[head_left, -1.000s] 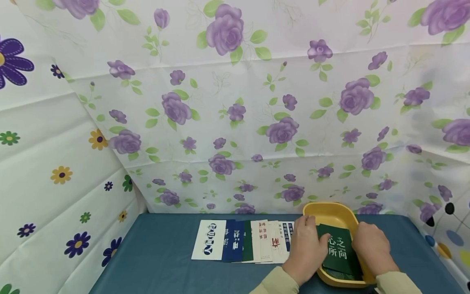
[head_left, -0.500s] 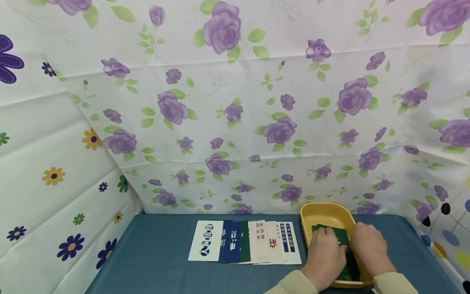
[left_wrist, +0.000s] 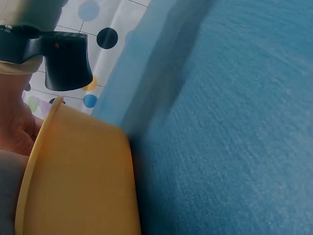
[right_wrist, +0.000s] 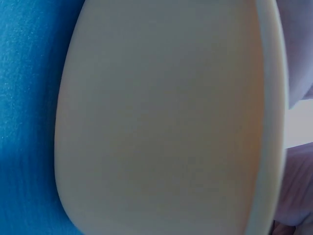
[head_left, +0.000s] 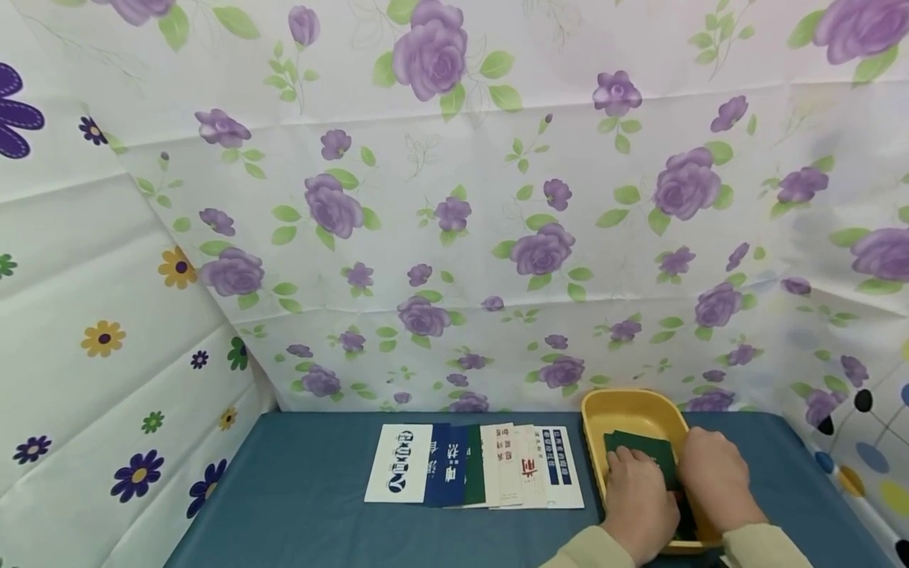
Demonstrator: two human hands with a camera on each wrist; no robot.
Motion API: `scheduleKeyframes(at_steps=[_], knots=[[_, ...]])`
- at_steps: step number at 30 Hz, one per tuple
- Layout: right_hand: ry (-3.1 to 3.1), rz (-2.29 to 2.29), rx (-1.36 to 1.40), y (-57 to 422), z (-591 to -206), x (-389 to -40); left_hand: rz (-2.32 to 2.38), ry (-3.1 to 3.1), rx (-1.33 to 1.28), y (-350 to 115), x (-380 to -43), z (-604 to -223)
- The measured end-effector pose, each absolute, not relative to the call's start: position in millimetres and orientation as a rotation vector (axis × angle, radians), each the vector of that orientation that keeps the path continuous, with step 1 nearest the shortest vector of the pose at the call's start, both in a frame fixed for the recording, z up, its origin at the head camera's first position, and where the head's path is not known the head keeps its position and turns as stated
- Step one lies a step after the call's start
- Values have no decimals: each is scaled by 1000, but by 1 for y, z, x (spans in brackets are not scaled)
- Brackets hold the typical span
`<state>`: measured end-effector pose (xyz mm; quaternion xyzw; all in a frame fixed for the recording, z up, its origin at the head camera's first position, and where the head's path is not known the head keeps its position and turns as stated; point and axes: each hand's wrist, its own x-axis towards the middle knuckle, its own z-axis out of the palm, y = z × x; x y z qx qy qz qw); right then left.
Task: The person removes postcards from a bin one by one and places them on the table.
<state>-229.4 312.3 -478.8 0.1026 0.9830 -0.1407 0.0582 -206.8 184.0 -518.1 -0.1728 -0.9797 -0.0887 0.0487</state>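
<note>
In the head view, a yellow plastic bin (head_left: 596, 404) stands at the table's right, with dark green cards (head_left: 642, 450) inside. My left hand (head_left: 639, 501) reaches in from the near left and grips the top green card, fingers over its face and thumb along the right side. At the bin's right rim, my right hand (head_left: 716, 480) reaches inward with bent fingers; its fingertips and whatever they touch are hidden. Both wrist views mostly face the bin's outer walls. In the left wrist view, the right hand (left_wrist: 17, 129) shows past the rim.
Left of the bin, a fanned row of printed cards (head_left: 401, 464) lies overlapped on the blue-green table (head_left: 298, 489). A floral sheet (head_left: 426, 237) hangs behind the table, with more patterned sheets at both sides. A black mount (left_wrist: 66, 56) sits on the right wrist.
My left hand has moved right, from the bin's left rim onto the green cards, uncovering the right end of the card row. The right hand has stayed nearly in place.
</note>
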Motion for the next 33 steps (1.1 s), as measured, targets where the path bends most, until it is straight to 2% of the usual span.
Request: scheduleKeyframes(at_steps=[6, 14, 33], knots=[[2989, -430, 303, 313, -478, -230, -213, -3085, -388, 188, -208, -520], [3001, -407, 286, 312, -477, -231, 129, -3096, -440, 194, -212, -522], [2992, -390, 289, 313, -477, -230, 208, -3062, -279, 199, -210, -516]])
